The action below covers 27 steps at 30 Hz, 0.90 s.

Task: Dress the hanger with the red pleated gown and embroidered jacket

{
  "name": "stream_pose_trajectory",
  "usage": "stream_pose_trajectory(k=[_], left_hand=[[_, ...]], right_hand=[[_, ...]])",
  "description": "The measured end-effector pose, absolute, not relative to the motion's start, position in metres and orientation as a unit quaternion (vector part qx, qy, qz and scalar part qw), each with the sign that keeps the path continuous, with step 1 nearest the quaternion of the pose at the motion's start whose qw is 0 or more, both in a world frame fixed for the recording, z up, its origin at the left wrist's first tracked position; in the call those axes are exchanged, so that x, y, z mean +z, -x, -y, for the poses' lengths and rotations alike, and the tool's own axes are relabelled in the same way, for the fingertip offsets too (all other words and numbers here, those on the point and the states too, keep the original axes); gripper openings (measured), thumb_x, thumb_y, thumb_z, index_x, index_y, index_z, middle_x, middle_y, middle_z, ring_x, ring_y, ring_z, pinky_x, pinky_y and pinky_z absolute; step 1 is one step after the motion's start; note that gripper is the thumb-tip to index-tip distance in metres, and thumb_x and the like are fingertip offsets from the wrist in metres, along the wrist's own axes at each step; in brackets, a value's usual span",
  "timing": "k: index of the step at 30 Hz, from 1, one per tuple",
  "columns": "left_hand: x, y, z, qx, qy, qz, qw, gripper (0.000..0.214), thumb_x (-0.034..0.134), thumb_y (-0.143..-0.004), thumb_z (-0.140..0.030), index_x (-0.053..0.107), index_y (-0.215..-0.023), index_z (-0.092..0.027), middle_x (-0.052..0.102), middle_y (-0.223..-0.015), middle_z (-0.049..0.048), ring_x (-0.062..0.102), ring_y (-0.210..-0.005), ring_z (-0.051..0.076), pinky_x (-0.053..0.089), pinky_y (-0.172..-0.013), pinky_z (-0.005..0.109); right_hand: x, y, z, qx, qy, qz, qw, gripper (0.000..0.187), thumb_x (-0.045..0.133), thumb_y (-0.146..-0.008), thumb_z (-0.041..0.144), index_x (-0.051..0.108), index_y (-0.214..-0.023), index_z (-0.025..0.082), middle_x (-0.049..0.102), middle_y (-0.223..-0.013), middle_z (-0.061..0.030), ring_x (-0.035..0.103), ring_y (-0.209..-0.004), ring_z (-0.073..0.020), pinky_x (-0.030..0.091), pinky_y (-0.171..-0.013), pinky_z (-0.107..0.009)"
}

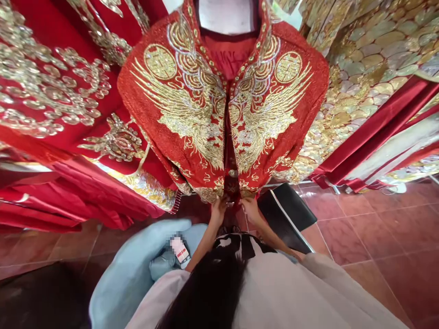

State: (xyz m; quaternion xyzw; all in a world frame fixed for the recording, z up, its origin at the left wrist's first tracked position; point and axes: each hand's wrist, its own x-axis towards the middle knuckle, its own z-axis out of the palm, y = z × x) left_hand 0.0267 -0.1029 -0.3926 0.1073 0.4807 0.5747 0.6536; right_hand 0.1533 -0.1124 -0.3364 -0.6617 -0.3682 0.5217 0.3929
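Note:
A red jacket (192,114) with gold phoenix embroidery hangs on a white mannequin (228,16) straight ahead. Its front opening runs down the middle. My left hand (218,206) grips the hem of the left front panel at the bottom of the opening. My right hand (249,206) grips the hem of the right panel beside it. Both hands have their fingers closed on the fabric, a few centimetres apart. My dark hair (212,283) and pale sleeves fill the bottom of the view.
More red and gold embroidered garments (51,91) hang at the left, and gold scale-patterned ones (370,55) at the right. A black stand base (291,210) sits on the red tiled floor (377,237). A light blue cloth bag (137,269) lies at lower left.

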Motion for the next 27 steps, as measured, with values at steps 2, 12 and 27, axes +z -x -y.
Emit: stream_pose_trajectory(k=[2, 12, 27], left_hand=[[-0.388, -0.012, 0.104, 0.582, -0.107, -0.521, 0.614, 0.044, 0.071, -0.070, -0.052, 0.061, -0.091, -0.015, 0.065, -0.104, 0.0124, 0.065, -0.086, 0.023, 0.051, -0.075, 0.035], [-0.230, 0.064, 0.057, 0.701, -0.454, -0.550, -0.010, 0.050, 0.059, -0.082, -0.043, 0.047, -0.123, -0.016, 0.046, -0.130, 0.0137, 0.042, -0.126, 0.024, 0.031, -0.109, 0.041], [-0.058, 0.118, -0.083, 0.664, -0.561, -0.485, 0.095, 0.033, 0.045, -0.096, -0.027, 0.052, -0.067, -0.012, 0.059, -0.074, 0.0038, 0.057, -0.084, 0.015, 0.044, -0.097, 0.038]], right_hand=[[-0.326, -0.180, 0.107, 0.514, 0.668, 0.395, 0.365, 0.023, 0.049, -0.062, 0.032, 0.049, -0.045, 0.017, 0.038, -0.035, 0.0045, 0.031, -0.033, -0.0065, 0.022, -0.039, -0.021], [-0.128, -0.275, 0.049, -0.059, 0.624, 0.570, 0.532, 0.051, 0.052, -0.083, 0.048, 0.055, -0.124, 0.017, 0.062, -0.112, -0.0131, 0.061, -0.093, -0.0231, 0.048, -0.079, -0.038], [-0.074, -0.312, -0.088, 0.051, 0.441, 0.651, 0.616, 0.042, 0.046, -0.087, 0.056, 0.062, -0.076, 0.018, 0.062, -0.080, -0.0063, 0.061, -0.088, -0.0212, 0.048, -0.077, -0.036]])
